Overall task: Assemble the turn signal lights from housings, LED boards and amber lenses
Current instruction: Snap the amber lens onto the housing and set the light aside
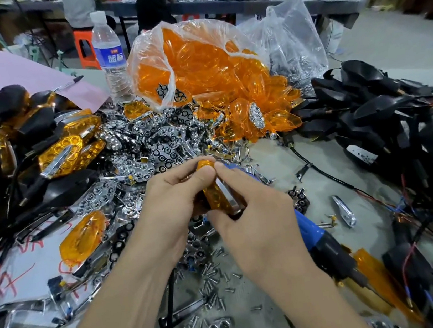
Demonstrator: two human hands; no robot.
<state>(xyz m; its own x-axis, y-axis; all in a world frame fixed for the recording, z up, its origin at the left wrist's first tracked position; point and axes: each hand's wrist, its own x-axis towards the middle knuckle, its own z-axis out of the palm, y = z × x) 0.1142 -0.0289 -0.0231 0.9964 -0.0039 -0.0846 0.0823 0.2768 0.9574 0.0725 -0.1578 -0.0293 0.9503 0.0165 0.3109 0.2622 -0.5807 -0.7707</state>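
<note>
Gripping amber turn signal light (219,200), left hand (169,197) and right hand (257,213)

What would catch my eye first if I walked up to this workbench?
The clear bag of amber lenses spilling open at the back centre blazes orange. In front of it, the left hand and right hand together hold an amber light. A tangle of black housings with wires fills the right side.

Both forearms are angling in from the near edge, the left hand (171,197) and right hand (256,213) meeting at centre, fingers curling round one amber light (215,200).
</note>
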